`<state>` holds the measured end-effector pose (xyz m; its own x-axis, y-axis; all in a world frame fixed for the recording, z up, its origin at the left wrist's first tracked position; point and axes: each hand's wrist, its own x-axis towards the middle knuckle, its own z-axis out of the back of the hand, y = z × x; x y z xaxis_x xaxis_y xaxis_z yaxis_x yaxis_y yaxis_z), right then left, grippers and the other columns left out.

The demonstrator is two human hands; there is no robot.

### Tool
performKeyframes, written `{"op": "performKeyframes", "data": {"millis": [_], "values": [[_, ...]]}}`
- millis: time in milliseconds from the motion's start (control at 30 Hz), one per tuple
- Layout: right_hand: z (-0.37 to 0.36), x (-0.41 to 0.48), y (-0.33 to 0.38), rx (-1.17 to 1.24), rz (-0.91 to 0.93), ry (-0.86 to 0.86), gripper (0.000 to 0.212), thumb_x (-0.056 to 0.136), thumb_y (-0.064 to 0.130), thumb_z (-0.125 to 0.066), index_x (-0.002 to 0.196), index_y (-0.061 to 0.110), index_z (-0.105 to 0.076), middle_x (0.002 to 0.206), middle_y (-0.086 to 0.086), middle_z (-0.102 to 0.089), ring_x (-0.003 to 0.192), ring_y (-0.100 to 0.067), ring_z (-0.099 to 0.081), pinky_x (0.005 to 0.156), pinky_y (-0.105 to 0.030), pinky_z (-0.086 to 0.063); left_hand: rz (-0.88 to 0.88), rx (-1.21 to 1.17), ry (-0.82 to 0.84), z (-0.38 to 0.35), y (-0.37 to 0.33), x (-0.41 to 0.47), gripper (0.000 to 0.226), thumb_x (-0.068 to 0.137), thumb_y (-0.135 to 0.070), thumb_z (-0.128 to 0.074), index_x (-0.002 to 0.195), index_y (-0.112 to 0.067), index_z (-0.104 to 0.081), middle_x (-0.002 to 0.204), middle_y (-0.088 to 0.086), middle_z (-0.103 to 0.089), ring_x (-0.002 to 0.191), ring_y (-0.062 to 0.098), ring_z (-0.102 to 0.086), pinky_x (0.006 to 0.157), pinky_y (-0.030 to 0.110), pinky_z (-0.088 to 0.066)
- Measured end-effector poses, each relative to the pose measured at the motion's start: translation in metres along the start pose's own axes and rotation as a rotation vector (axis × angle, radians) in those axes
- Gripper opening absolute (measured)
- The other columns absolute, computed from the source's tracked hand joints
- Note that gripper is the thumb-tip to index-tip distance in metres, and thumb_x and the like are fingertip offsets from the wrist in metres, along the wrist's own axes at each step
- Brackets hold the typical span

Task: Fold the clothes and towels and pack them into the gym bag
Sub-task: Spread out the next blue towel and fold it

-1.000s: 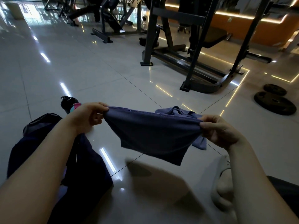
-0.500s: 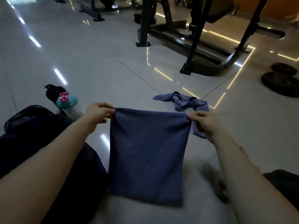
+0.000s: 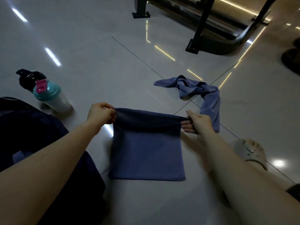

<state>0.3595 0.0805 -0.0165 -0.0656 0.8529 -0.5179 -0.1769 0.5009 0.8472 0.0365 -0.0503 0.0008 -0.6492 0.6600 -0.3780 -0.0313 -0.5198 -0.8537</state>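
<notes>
Blue towel (image 3: pixel 146 153) on the floor tiles (image 3: pixel 97 54), pinched at its far corners.
It lies flat, long axis running away from the person, far edge lifted. The left hand (image 3: pixel 100 114) and right hand (image 3: pixel 197 121) each pinch one corner. Open tile lies beyond; a crumpled towel (image 3: pixel 199 90) is just right, a shaker bottle (image 3: pixel 48 96) left.
</notes>
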Motion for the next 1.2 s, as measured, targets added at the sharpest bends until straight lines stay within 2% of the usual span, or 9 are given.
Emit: {"op": "performKeyframes", "data": {"millis": [167,367,567,700,800,867,1000,1067,1200], "values": [[-0.016,0.019,0.019,0.031,-0.135,-0.026,0.009,0.095,0.009,-0.062,0.096,0.000,-0.063,0.055,-0.009,-0.065,0.043,-0.015,-0.059,0.043,-0.025,-0.055,0.086,-0.214,-0.027,-0.006,-0.005,0.009,0.011,0.090,0.004,-0.055,0.097,0.000,-0.062,0.082,0.019,-0.067,0.070,0.031,-0.068,0.070,0.041,-0.062],[-0.014,0.007,0.010,0.064,-0.207,-0.086,0.007,0.090,0.000,-0.059,0.084,-0.002,-0.060,0.069,-0.014,-0.062,0.053,-0.019,-0.059,0.047,-0.031,-0.059,0.198,-0.333,-0.151,-0.006,0.017,-0.005,0.014,0.089,-0.011,-0.069,0.082,-0.003,-0.060,0.072,0.014,-0.063,0.055,0.023,-0.061,0.049,0.026,-0.057],[0.003,-0.027,-0.026,0.053,-0.348,0.012,0.006,0.095,0.001,-0.060,0.089,0.001,-0.061,0.051,-0.007,-0.066,0.044,-0.015,-0.066,0.041,-0.026,-0.054,0.299,-0.341,-0.139,-0.005,0.048,-0.034,0.016,0.085,0.007,-0.071,0.078,-0.002,-0.059,0.068,0.011,-0.059,0.040,0.012,-0.058,0.044,0.021,-0.054],[0.016,-0.043,-0.046,0.077,-0.436,0.057,0.010,0.096,0.002,-0.060,0.086,0.002,-0.061,0.051,-0.008,-0.066,0.043,-0.016,-0.067,0.039,-0.026,-0.053,0.369,-0.281,-0.139,0.000,0.073,-0.051,0.012,0.082,0.003,-0.073,0.081,0.001,-0.062,0.067,0.012,-0.060,0.051,0.018,-0.058,0.047,0.025,-0.055],[0.023,-0.056,-0.057,0.097,-0.431,0.038,0.010,0.094,0.005,-0.058,0.084,0.006,-0.059,0.059,-0.009,-0.065,0.046,-0.019,-0.067,0.040,-0.028,-0.054,0.447,-0.294,-0.062,0.002,0.085,-0.066,0.016,0.080,0.001,-0.064,0.071,-0.005,-0.053,0.050,0.005,-0.048,0.036,0.014,-0.043,0.040,0.020,-0.041],[0.024,-0.065,-0.067,0.139,-0.409,0.027,0.009,0.092,0.005,-0.056,0.084,0.008,-0.057,0.075,-0.011,-0.060,0.062,-0.026,-0.067,0.043,-0.031,-0.057,0.496,-0.278,0.004,0.001,0.091,-0.078,0.023,0.079,0.000,-0.056,0.064,-0.012,-0.043,0.043,0.001,-0.037,0.033,0.013,-0.031,0.039,0.018,-0.033],[0.018,-0.081,-0.087,0.146,-0.419,0.028,0.007,0.092,0.007,-0.050,0.086,0.009,-0.054,0.083,-0.013,-0.058,0.075,-0.029,-0.061,0.055,-0.037,-0.061,0.538,-0.195,0.015,-0.005,0.100,-0.100,0.004,0.083,-0.004,-0.055,0.087,-0.004,-0.056,0.068,0.012,-0.053,0.053,0.024,-0.052,0.057,0.031,-0.052],[0.014,-0.090,-0.098,0.093,-0.460,0.037,0.006,0.092,0.011,-0.050,0.089,0.008,-0.054,0.088,-0.015,-0.061,0.077,-0.031,-0.062,0.060,-0.041,-0.060,0.545,-0.167,0.007,-0.010,0.107,-0.104,0.019,0.087,-0.002,-0.054,0.105,0.000,-0.058,0.083,0.017,-0.056,0.065,0.030,-0.056,0.061,0.037,-0.054],[0.011,-0.102,-0.122,0.014,-0.524,0.023,0.009,0.091,0.013,-0.050,0.094,0.006,-0.054,0.089,-0.019,-0.064,0.076,-0.036,-0.064,0.063,-0.045,-0.055,0.579,-0.157,-0.098,-0.019,0.118,-0.110,0.030,0.089,0.002,-0.053,0.118,0.005,-0.060,0.076,0.016,-0.051,0.061,0.028,-0.051,0.060,0.037,-0.049]]}}
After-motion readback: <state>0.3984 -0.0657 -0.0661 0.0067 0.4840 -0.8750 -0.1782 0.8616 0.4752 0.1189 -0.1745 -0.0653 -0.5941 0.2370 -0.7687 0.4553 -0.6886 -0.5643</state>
